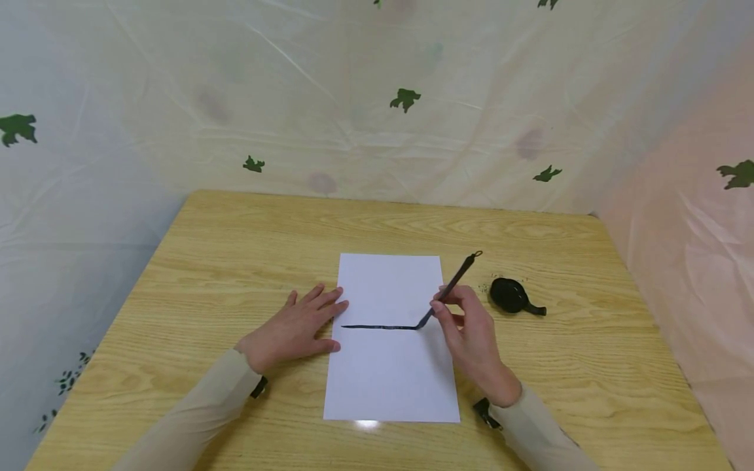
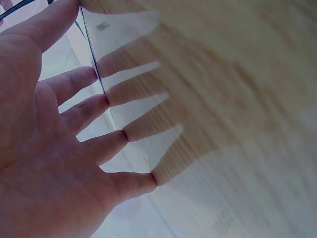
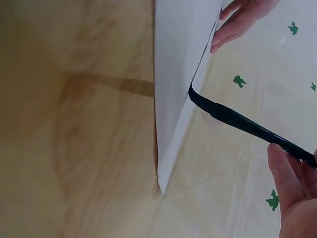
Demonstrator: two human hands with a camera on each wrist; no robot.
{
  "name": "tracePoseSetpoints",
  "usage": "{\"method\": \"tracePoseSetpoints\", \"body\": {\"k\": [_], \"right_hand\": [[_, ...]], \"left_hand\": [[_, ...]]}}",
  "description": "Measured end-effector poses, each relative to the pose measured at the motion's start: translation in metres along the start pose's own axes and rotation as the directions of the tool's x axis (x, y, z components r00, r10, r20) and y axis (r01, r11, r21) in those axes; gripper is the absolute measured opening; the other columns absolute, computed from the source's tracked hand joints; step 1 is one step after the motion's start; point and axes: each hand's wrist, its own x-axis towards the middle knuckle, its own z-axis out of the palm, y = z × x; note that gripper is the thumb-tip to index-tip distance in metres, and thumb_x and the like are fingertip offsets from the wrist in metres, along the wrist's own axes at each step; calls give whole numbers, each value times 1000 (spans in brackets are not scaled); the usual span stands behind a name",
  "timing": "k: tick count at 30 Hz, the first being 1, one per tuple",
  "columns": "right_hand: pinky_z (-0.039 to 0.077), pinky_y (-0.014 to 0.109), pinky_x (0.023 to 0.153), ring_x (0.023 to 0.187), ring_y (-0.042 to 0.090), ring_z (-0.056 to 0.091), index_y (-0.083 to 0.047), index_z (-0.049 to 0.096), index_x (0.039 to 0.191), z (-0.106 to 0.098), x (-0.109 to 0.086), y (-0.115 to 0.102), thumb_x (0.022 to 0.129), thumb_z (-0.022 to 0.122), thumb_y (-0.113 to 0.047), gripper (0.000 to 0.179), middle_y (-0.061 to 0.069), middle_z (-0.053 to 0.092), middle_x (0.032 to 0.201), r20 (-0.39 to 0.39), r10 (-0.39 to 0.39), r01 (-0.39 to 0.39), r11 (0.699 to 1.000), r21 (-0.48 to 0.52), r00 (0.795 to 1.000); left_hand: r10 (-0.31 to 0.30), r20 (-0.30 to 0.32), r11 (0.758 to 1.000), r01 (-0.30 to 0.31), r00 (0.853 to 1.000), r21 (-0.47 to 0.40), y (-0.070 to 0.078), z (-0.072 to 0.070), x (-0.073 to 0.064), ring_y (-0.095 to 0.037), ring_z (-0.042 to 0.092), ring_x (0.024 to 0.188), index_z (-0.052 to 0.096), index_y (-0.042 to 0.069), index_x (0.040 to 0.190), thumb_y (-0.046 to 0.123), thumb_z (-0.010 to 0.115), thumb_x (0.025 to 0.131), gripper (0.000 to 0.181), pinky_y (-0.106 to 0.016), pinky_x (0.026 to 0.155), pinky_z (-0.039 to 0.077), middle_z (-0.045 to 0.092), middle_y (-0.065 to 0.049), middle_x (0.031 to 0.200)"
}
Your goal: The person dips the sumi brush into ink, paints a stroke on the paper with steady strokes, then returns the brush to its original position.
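A white sheet of paper (image 1: 389, 379) lies on the wooden table, with a black ink line (image 1: 377, 327) running across its middle. My right hand (image 1: 471, 333) pinches a dark ink brush (image 1: 450, 286) slanting up to the right. In the right wrist view the bent tip of the brush (image 3: 223, 113) touches the paper at the line's right end. My left hand (image 1: 300, 330) lies with fingers spread, its fingertips on the paper's left edge. The left wrist view has the same hand (image 2: 74, 144) from the palm side, fingertips down on the surface.
To the right of the paper sits a small black dish (image 1: 508, 296) with a short handle, dark specks around it. The wooden table (image 1: 247, 242) reaches back to a pale curtain (image 1: 330, 98) with green bird shapes. More curtain hangs at both sides.
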Motion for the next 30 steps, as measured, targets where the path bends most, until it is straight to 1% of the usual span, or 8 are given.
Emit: {"method": "tracePoseSetpoints", "body": {"k": [8,12,18,22,25,30], "right_hand": [[57,16,72,90,26,72,8,59,113,0,-1,1,87,73,15,30,15,69,102,-14,10,-10,1000,8,1000],[58,18,71,90,26,72,7,59,113,-1,-1,1,88,73,14,30,15,69,102,-13,14,-14,1000,5,1000],[60,24,70,91,25,72,6,60,113,-2,-2,1,88,74,14,30,13,69,103,-15,20,-20,1000,7,1000],[60,25,71,91,25,71,5,60,113,-3,-2,1,88,74,13,30,13,69,104,-18,24,-24,1000,8,1000],[60,23,71,91,24,71,5,60,113,-3,-2,1,88,74,12,29,12,69,104,-21,26,-26,1000,3,999],[57,16,74,91,24,71,4,60,112,-5,-3,1,88,74,12,28,12,69,103,-25,28,-29,1000,-6,999]], "left_hand": [[0,-7,1000,0,1000,10,0,1,0,-41,19,156,45,12,158,46,72,96,75,-78,112,22,31,-10,168],[-7,-5,1000,7,1000,7,1,1,0,-41,19,156,44,12,158,46,72,96,76,-77,112,21,30,-9,168],[-8,-6,1000,8,1000,5,0,1,1,-41,19,156,44,12,158,46,72,96,76,-77,112,21,30,-9,168],[-7,-7,1000,7,1000,-2,0,1,0,-42,19,156,45,12,158,45,73,96,76,-78,112,21,31,-10,168],[-7,-12,1000,7,1000,-5,-1,2,0,-42,20,155,45,12,158,45,73,96,76,-78,112,21,31,-10,168],[-11,-3,1000,11,1000,-5,-1,1,1,-41,19,156,44,12,158,46,72,96,76,-77,112,21,30,-9,169]]}}
